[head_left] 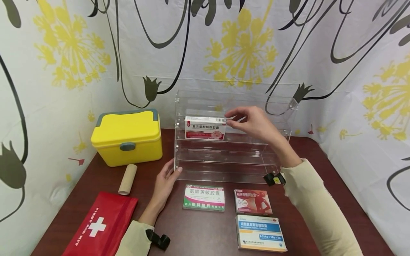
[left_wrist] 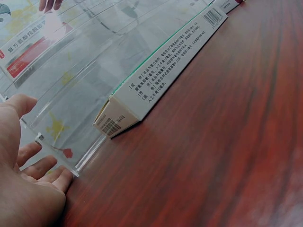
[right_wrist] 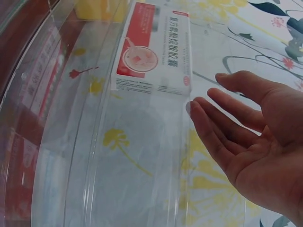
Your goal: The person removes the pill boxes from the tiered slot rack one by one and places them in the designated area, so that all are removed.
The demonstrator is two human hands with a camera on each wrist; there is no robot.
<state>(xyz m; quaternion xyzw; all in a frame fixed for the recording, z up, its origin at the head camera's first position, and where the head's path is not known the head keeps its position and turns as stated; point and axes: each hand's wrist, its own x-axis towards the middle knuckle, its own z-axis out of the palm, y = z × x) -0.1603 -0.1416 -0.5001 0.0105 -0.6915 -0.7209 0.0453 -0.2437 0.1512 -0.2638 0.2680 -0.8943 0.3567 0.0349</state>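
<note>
A clear acrylic tiered rack [head_left: 221, 167] stands on the table, and my left hand [head_left: 166, 179] holds its left side panel near the bottom, thumb on one side of the panel and fingers on the other. On an upper tier, a white and red medicine box [head_left: 205, 128] stands upright towards the left end. My right hand [head_left: 253, 122] is just right of that box, fingers loosely bent and holding nothing; in the right wrist view a small space separates the fingertips [right_wrist: 196, 111] from the box [right_wrist: 154, 47]. A green and white medicine box [head_left: 204, 198] lies before the rack.
A red medicine box [head_left: 253, 201] and a blue and white one [head_left: 261, 233] lie at the front right. To the left are a yellow lidded case [head_left: 128, 138], a cardboard tube [head_left: 127, 179] and a red first aid pouch [head_left: 102, 224]. Patterned fabric [head_left: 192, 46] surrounds the table.
</note>
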